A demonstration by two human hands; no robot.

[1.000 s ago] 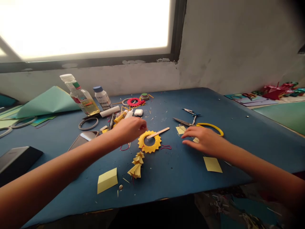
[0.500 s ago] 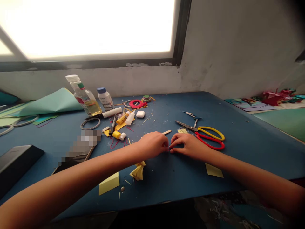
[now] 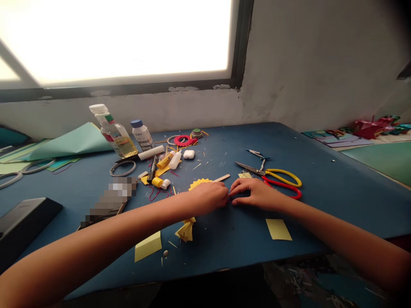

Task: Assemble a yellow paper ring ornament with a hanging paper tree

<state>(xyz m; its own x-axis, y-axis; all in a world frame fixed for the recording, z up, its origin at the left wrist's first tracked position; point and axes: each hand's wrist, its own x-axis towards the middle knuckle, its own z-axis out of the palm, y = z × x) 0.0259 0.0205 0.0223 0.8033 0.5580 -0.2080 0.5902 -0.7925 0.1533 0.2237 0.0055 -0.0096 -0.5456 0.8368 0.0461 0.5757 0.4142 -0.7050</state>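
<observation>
- The left hand (image 3: 210,197) and right hand (image 3: 253,193), apart a second ago, are now brought fingertip to fingertip on the blue counter (image 3: 321,188).
- Both are curled; what is pinched cannot be told.
- The yellow paper ring (image 3: 199,184) is half covered by the left hand.

A blue table (image 3: 321,201) was set against a pale plastered wall (image 3: 308,60). The plaster was seen stained and chipped under the sill. A wide window (image 3: 115,38) with a dark frame (image 3: 239,47) was placed above the table's far edge; the pane was washed out white by strong daylight, and nothing beyond it could be made out. The tabletop was lit from that side, while the near edge was left in shade. A second surface (image 3: 382,160), covered in green, was joined at the right. The floor (image 3: 308,282) below the near edge was shown dark and littered with paper scraps.
</observation>
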